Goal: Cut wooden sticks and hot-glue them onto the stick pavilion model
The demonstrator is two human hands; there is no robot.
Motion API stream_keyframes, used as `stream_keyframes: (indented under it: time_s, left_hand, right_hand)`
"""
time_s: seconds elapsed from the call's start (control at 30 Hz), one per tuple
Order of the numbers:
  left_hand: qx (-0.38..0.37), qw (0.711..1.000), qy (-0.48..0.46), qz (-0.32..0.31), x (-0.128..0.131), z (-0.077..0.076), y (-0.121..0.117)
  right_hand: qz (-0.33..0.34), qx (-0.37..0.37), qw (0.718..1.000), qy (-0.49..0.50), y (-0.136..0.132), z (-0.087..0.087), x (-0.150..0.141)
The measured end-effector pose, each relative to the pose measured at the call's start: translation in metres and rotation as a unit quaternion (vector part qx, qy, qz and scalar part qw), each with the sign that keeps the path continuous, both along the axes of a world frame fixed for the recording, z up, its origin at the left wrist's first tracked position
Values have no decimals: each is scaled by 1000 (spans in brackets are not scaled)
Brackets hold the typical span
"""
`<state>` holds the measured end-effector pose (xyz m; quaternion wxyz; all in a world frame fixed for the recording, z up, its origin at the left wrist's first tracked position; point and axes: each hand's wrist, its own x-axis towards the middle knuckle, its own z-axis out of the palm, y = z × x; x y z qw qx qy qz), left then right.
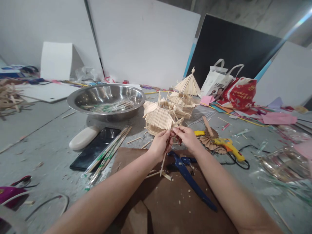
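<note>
My left hand (161,143) is closed in a pinch, and a thin wooden stick (162,165) slants down from beneath its fingers. Right beside it, my right hand (186,138) pinches too, but whatever lies between its fingertips is too small to make out. Both hands are in front of a small pavilion model (158,118) built of wooden sticks, near the lower edge of its roof; whether they touch it I cannot tell. Behind it rises another stick model with a pointed roof (188,85). Blue-handled cutters (192,182) lie below my right hand on a brown board (180,217).
A steel basin (107,113) holding packaged sticks stands at the back left. Left of the board lie a black phone (95,149), a white oval case (84,137) and bundled sticks (109,152). A yellow glue gun (230,149) with its cord and a red bag (240,93) are at right.
</note>
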<state>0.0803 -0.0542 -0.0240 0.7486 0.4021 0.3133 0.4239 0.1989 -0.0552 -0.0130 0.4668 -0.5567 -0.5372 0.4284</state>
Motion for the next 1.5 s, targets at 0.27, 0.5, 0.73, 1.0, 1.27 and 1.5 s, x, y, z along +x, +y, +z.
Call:
stream_keyframes:
  time_s: [0.27,0.5,0.73,1.0,1.27,1.5]
  left_hand:
    - [-9,1000,-13,-7,0,3,-1]
    - [-1,1000,-17,3,0,2,-1]
    - [-8,1000,-24,3,0,1,0]
    - [-14,1000,-20,11,0,2,0]
    - [-14,1000,-19,3,0,3,1]
    - [-13,1000,-13,3,-1,3,1]
  right_hand:
    - [20,32,986,-163,-12,15,18]
    - [114,-32,882,-455,-78,23,52]
    - [202,-174,794,-546,-117,-7,66]
    - [195,-118,756,-614,-120,-13,58]
    - [124,-34,760,-637,-127,-21,46]
    - [96,-36,795,-597,-126,-30,54]
